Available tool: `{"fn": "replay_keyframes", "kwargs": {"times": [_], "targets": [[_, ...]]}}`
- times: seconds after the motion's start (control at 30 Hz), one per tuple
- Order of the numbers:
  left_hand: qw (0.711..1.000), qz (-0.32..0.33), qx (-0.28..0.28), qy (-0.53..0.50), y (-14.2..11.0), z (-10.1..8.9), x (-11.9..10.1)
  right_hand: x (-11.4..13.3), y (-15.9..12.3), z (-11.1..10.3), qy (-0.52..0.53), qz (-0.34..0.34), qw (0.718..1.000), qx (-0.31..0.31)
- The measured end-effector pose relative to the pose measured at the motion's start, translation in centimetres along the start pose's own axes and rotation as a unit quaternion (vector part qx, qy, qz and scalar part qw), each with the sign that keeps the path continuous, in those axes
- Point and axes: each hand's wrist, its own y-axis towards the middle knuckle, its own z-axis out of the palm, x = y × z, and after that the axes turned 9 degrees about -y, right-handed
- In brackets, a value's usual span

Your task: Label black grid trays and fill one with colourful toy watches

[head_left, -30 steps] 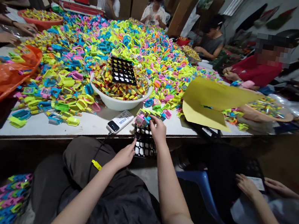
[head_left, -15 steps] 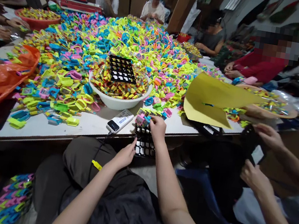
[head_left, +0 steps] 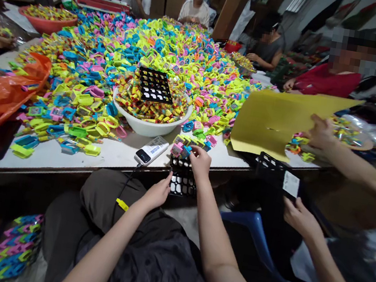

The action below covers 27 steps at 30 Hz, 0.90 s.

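Note:
A black tray (head_left: 183, 181) with rows of cut-out holes is held at the table's front edge, its lower part over my lap. My left hand (head_left: 159, 191) is closed on the tray's left edge. At its upper end, my right hand (head_left: 200, 163) pinches a small blue plastic toy watch (head_left: 185, 151). A pink toy watch (head_left: 177, 149) sits beside it, and several yellow-green ones lie just behind. My fingers partly hide the tray's upper rows.
A white bowl (head_left: 143, 126) of small yellow-red pieces carries another black tray (head_left: 156, 86). A power bank (head_left: 151, 151) lies left of my hands, its cable (head_left: 123, 188) hanging down. Toy watches (head_left: 174, 52) heap behind. At right, a co-worker's hand (head_left: 304, 220) holds a black tray near yellow card (head_left: 267, 120).
My hands stay nearly still at the tray, with more yellow-green watches showing behind my right fingers. The co-worker on the right has lowered a tray and reached one hand to the yellow card.

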Motion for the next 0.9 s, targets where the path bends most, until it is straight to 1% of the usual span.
{"fn": "replay_keyframes", "kwargs": {"times": [0.37,0.63,0.9], "targets": [[1.0,0.007,-0.003,0.018,0.0,0.0,0.0,0.0,-0.2,0.4,-0.005,-0.016,1.0,-0.011],[1.0,-0.001,-0.002,0.008,-0.1,-0.2,-0.3,0.4,-0.4,0.7,0.039,0.014,0.999,-0.008],[1.0,0.006,-0.004,-0.005,0.0,-0.1,-0.3,0.9,-1.0,1.3,0.095,0.082,0.992,-0.017]]}}
